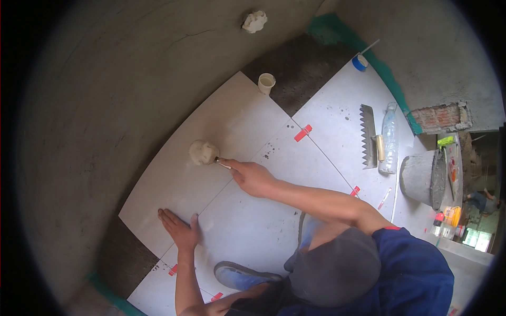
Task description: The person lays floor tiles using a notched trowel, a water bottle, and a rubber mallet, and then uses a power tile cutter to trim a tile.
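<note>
White mallet [203, 152] at ten o'clock, gripped by right hand [253, 178], head on tile [211, 131]. Left hand [179, 229] flat, fingers spread, at seven o'clock. Step: tapping tile level. Next needs light, even strikes.

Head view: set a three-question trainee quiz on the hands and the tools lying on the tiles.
1. True or false: the left hand lies flat, palm down, on the tiled floor.
2. What does the right hand hold? A) a paintbrush B) a pale-headed mallet C) a drill
3. Fill in: the notched trowel lies beside a clear plastic ____.
Key: 1 true; 2 B; 3 bottle.
</note>
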